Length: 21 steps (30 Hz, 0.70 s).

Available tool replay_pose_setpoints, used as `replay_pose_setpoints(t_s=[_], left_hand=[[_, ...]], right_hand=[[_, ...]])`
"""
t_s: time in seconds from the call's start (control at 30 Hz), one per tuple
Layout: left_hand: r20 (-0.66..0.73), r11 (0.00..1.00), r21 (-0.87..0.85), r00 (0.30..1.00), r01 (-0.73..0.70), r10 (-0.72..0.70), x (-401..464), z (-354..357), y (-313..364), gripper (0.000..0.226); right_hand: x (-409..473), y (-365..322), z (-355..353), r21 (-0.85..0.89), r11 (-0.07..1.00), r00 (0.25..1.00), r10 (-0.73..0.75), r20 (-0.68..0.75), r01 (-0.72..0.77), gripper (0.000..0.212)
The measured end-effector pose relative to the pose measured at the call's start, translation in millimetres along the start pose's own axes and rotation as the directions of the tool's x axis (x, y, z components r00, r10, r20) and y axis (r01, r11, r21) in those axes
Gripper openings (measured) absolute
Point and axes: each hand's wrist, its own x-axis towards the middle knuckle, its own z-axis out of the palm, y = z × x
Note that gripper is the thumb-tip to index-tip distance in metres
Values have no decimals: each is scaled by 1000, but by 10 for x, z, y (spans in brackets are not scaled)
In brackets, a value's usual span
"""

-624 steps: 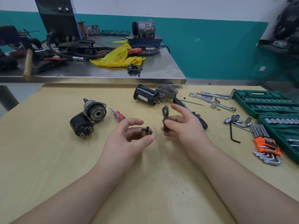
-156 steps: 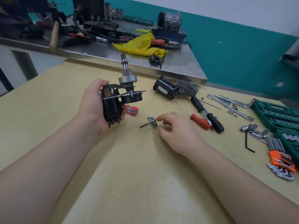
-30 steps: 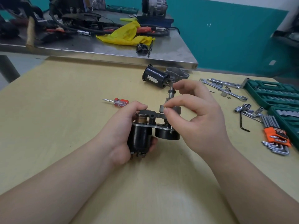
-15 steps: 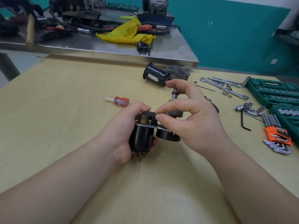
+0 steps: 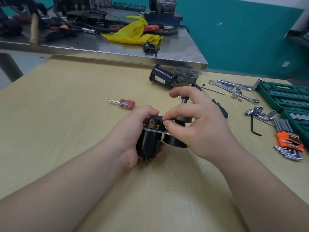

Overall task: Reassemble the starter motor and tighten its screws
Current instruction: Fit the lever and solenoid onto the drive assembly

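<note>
My left hand (image 5: 132,136) grips the black solenoid (image 5: 150,143) of the starter sub-assembly, held upright just above the yellow table (image 5: 66,114). A steel plate joins the solenoid to a black round gear housing (image 5: 173,142), and the pinion shaft (image 5: 184,99) stands up behind my fingers. My right hand (image 5: 197,124) pinches a small part at the black lever on top of the assembly; the part itself is hidden by my fingertips. The black motor body (image 5: 163,78) and the grey nose housing (image 5: 187,75) lie at the back of the table.
A small red-handled screwdriver (image 5: 126,103) lies left of the hands. Wrenches (image 5: 234,87), loose sockets (image 5: 258,113), an orange hex-key set (image 5: 289,141) and green socket cases (image 5: 284,96) fill the right side. A steel bench (image 5: 117,47) with clutter stands behind.
My right thumb and forefinger have shifted slightly left along the top of the assembly toward the solenoid. My left hand holds the solenoid as before.
</note>
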Motion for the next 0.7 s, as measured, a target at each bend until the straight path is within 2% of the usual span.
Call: replay_pose_setpoints(t_s=[0.5,0.7], left_hand=[[-45,999,25,999,-27,28,-23,38,-29,28],[-65,999,41,998,-16,19,-37,48,-19,25]], right_hand=[[29,-21,-6,-8,998,995,55,84,-54,18],[46,-5,36,17,999,999,33,9,-33,14]])
